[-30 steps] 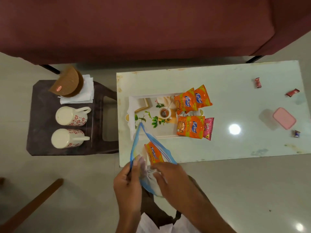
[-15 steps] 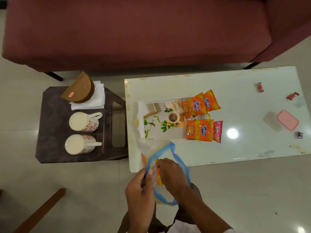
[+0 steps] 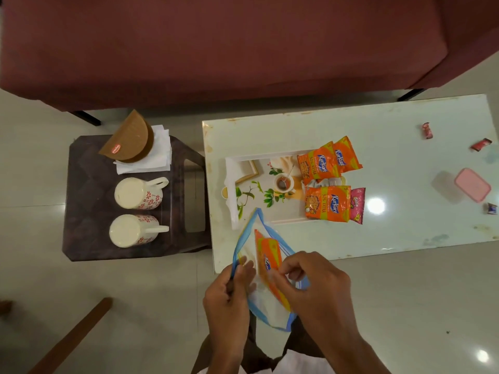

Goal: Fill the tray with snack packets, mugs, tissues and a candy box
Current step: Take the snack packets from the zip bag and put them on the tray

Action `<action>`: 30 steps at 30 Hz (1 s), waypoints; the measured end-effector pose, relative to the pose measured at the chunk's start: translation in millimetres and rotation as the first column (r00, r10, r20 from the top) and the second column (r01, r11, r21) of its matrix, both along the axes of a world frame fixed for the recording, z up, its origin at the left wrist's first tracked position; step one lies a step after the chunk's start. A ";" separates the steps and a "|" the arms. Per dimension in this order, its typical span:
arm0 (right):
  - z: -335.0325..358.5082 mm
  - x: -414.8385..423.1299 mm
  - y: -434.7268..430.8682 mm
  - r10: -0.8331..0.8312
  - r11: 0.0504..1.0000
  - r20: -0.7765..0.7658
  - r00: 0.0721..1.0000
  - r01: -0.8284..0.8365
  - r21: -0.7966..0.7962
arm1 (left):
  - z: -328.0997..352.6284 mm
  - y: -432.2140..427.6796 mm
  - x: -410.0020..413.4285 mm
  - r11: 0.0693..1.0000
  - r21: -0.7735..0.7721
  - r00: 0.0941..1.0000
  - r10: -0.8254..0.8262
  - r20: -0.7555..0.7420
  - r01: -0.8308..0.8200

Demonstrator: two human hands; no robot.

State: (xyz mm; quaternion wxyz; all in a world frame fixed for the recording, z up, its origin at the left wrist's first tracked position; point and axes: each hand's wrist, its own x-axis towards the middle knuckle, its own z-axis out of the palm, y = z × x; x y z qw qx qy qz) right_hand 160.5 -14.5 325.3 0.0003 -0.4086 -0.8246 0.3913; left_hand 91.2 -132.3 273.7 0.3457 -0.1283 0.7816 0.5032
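1. Just off the near edge of the counter [image 3: 391, 147], the left hand [image 3: 229, 298] pinches the blue rim of a clear zip bag [image 3: 270, 309], closed on that rim and holding the mouth open.
2. Beside it, the right hand [image 3: 316, 287] has its fingers curled at the bag's mouth, closed on an orange snack packet [image 3: 267, 255] that stands half out of the bag.
3. The step in hand looks like drawing this packet free; the next move would be to lift it clear of the rim and carry it forward to the tray [image 3: 243, 168].
4. The tray lies on the counter just beyond the bag, whose upper corner overlaps its near rim. Three orange packets [image 3: 326, 202] and a pink one [image 3: 358, 203] crowd its right end, some overhanging the rim; its left and middle are bare, so there is room to set the packet down.
5. Left of the tray, on a dark stool [image 3: 89, 184], wait two mugs [image 3: 137, 193] and a stack of tissues [image 3: 159, 157] under a brown holder [image 3: 129, 139], none yet moved.
6. Well right of the tray sit a pink box [image 3: 472, 184] and loose candies [image 3: 426, 130], some near the counter's far right edge.
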 end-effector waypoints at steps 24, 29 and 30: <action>-241.2 -61.5 250.2 -0.280 0.960 -0.074 0.957 0.277 -0.045 | -25.8 11.4 50.8 0.967 -0.137 0.976 0.212 -0.042 -0.216; -263.1 -66.6 251.5 -0.268 0.961 -0.048 0.962 0.264 -0.079 | -24.8 25.3 66.1 0.951 -0.118 0.958 0.285 -0.012 -0.285; -264.5 -67.8 251.8 -0.262 0.963 -0.055 0.963 0.258 -0.072 | -24.6 26.1 67.9 0.949 -0.121 0.957 0.291 -0.008 -0.290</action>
